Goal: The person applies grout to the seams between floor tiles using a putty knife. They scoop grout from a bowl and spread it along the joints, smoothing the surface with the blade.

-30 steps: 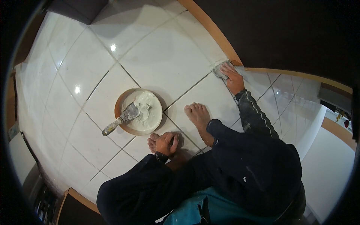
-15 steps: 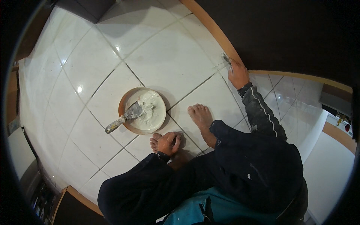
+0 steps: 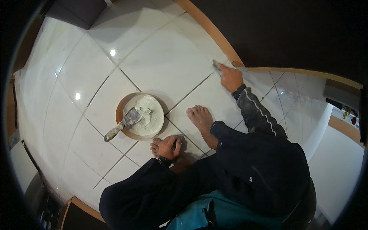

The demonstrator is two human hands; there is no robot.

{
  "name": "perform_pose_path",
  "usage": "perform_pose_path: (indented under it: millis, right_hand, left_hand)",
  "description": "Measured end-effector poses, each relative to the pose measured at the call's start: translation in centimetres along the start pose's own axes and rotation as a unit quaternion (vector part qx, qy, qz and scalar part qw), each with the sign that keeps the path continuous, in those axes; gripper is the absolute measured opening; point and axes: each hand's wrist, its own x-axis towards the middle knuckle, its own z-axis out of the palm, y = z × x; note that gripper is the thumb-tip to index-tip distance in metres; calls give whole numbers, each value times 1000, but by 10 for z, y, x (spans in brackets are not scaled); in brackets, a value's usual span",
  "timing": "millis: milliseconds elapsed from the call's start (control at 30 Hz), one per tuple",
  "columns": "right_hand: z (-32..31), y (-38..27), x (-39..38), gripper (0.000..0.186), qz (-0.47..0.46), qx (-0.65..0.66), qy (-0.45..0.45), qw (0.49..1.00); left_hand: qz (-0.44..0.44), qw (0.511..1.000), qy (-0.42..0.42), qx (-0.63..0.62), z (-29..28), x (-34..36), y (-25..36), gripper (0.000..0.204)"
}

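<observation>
My right hand (image 3: 231, 79) is stretched out to the tiled floor beside the corner of the wood-edged dark base. Its fingers close on a small grey blade-like tool (image 3: 216, 65), blurred and partly hidden, which touches the tiles at the end of a dark joint. My left hand (image 3: 169, 148) hangs loosely over my left foot, thumb apart from the bent fingers, with nothing seen in it. In front of that foot stands a round, shallow tan dish (image 3: 120, 108) of white paste (image 3: 147, 117). A putty knife (image 3: 126, 122) lies in it, blade in the paste and handle over the rim.
Glossy white floor tiles (image 3: 92, 153) spread around me, some joints dark and others pale. The dark base with its wooden edging (image 3: 210, 30) bounds the far right. A grey block-like piece (image 3: 78, 11) stands at the far left. My bare right foot (image 3: 200, 117) is planted right of the dish.
My right hand has drawn the tool leftward, away from the wooden edging and along the tiles. The view has shifted slightly. My left hand, the dish and its putty knife keep their places.
</observation>
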Motion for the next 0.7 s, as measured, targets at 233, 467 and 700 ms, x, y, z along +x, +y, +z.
perform_pose_path:
  millis: [233, 467, 700]
  right_hand:
    - [-7, 2, -29, 49, -73, 98, 42, 992]
    - [-2, 20, 5, 44, 52, -16, 26, 998]
    - [4, -27, -24, 42, 4, 10, -59, 998]
  left_hand:
    - [-52, 994, 5, 95, 2, -1, 2, 16]
    - [-41, 991, 26, 127, -2, -3, 11, 16]
    - [7, 996, 27, 87, -20, 10, 44, 12]
